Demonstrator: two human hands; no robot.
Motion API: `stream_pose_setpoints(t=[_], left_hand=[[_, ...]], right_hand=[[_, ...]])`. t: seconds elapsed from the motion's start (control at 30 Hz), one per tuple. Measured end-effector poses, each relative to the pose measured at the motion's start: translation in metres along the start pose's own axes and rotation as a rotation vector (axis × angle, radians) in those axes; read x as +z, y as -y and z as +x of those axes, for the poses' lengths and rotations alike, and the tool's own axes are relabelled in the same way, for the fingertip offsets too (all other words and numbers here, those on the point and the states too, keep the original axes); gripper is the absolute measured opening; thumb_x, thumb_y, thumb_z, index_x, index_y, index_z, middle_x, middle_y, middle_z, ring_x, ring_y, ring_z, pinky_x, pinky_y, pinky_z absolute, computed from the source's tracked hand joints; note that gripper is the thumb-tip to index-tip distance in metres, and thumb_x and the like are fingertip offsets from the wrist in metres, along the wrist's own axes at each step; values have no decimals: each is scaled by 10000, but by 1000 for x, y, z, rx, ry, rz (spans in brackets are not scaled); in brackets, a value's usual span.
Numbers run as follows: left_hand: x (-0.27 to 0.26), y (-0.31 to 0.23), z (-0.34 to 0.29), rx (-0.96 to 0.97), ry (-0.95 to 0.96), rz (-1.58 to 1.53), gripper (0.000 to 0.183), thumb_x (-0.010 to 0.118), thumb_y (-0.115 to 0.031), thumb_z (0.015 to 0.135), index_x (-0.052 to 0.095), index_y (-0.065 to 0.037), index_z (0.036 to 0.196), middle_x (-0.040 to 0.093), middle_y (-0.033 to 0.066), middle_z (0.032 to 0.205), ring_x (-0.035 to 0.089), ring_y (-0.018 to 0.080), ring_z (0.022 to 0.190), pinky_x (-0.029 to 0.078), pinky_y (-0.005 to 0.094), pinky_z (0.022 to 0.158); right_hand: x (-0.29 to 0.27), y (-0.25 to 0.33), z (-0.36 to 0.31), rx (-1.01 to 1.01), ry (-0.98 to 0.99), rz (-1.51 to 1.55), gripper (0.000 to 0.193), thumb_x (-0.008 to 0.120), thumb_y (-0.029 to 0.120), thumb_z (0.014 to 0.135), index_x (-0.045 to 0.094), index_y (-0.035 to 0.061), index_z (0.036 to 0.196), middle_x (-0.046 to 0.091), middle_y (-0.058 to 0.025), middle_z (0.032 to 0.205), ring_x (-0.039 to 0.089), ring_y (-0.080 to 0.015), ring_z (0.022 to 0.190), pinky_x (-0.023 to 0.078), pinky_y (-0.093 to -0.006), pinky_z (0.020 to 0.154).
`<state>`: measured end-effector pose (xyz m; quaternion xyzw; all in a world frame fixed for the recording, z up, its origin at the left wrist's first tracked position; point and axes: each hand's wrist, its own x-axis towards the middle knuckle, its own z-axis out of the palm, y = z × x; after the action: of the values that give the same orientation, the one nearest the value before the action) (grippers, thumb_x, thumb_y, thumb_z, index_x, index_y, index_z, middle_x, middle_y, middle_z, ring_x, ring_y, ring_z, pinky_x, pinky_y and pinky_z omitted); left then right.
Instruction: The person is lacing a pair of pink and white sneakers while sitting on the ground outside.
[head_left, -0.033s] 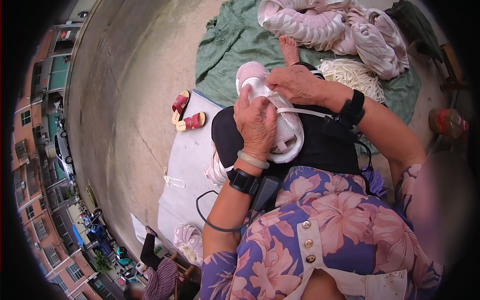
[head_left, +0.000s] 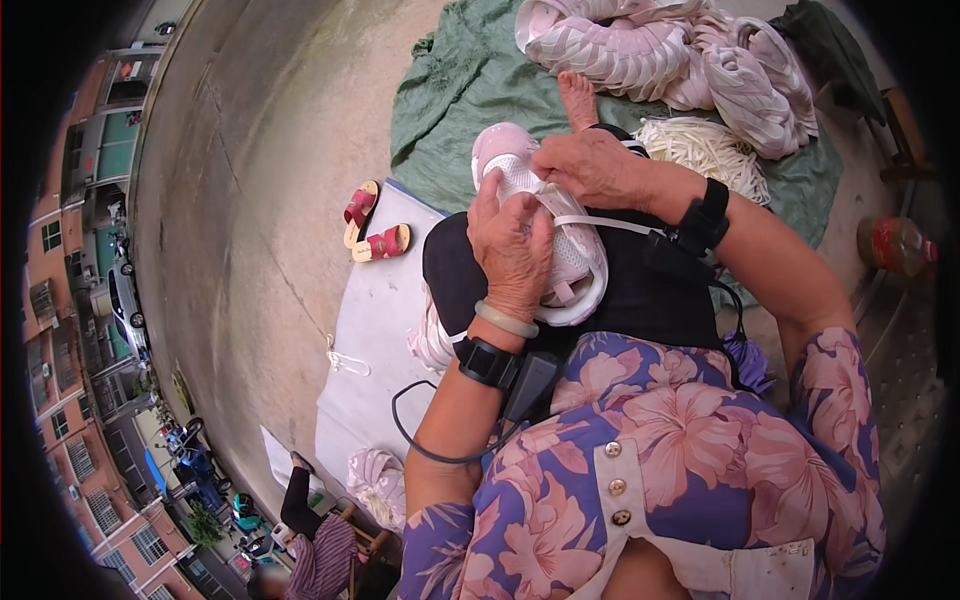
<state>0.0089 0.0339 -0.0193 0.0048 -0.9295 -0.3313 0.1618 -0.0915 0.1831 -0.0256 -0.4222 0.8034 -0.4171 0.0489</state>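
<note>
A pale pink and white sneaker (head_left: 573, 262) lies across my black-clad lap, its toe pointing away from me. My left hand (head_left: 510, 245) grips the left side of the shoe, with the fingers bent over its upper near the tongue. At the lacing area, the fingertips of my right hand (head_left: 592, 170) are pinched together on the lace. A flat white shoelace (head_left: 605, 222) runs from the shoe's throat to the right, passing below my right wrist. The fingers partly hide the eyelets and the threaded part of the lace.
Beyond my foot, bundled pink-white shoe uppers (head_left: 620, 55) and a heap of white laces (head_left: 705, 150) lie on a green cloth (head_left: 450, 110). Red slippers (head_left: 382, 243) sit at the left, beside a pale sheet (head_left: 370, 310). A bottle (head_left: 893, 245) stands right. Another person (head_left: 322, 555) sits lower left.
</note>
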Motion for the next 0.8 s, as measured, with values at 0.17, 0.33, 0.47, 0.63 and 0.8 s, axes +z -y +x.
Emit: stream_pose_setpoints(t=[0.17, 0.33, 0.47, 0.63, 0.8], left_hand=[[0, 0, -1, -3, -1, 10, 142, 674, -77, 688, 625, -48, 819, 516, 201, 1228, 499, 357, 1109, 414, 388, 914], [2, 1, -1, 7, -20, 9, 148, 675, -74, 681, 625, -46, 818, 518, 208, 1225, 500, 354, 1112, 405, 389, 926], [3, 2, -1, 12, -24, -5, 148, 673, -74, 681, 624, -41, 816, 522, 212, 1221, 498, 357, 1114, 403, 388, 930], [4, 2, -1, 20, -37, -7, 148, 665, -69, 677, 623, -38, 815, 527, 214, 1212, 498, 358, 1113, 398, 393, 934], [5, 0, -2, 16, -30, -4, 149, 660, -73, 678, 622, -38, 817, 522, 210, 1219, 497, 355, 1112, 393, 396, 937]], right_hand=[[-5, -1, 6, 24, 154, -106, 113, 563, 122, 795, 530, 74, 892, 564, -111, 813, 563, -338, 785, 432, -423, 674], [-8, 3, 9, 19, 174, -99, 89, 567, 117, 786, 529, 70, 851, 558, -118, 784, 556, -342, 772, 422, -426, 665], [-6, 6, 7, -26, 89, -47, 67, 560, 91, 702, 555, 84, 769, 588, -133, 752, 578, -357, 775, 429, -441, 646], [-3, 3, 10, -28, 138, -97, 77, 569, 121, 737, 541, 68, 785, 575, -130, 739, 568, -351, 749, 425, -428, 638], [1, -2, 15, 108, 313, -18, 120, 585, 144, 768, 520, 45, 780, 562, -133, 723, 564, -344, 731, 423, -415, 625]])
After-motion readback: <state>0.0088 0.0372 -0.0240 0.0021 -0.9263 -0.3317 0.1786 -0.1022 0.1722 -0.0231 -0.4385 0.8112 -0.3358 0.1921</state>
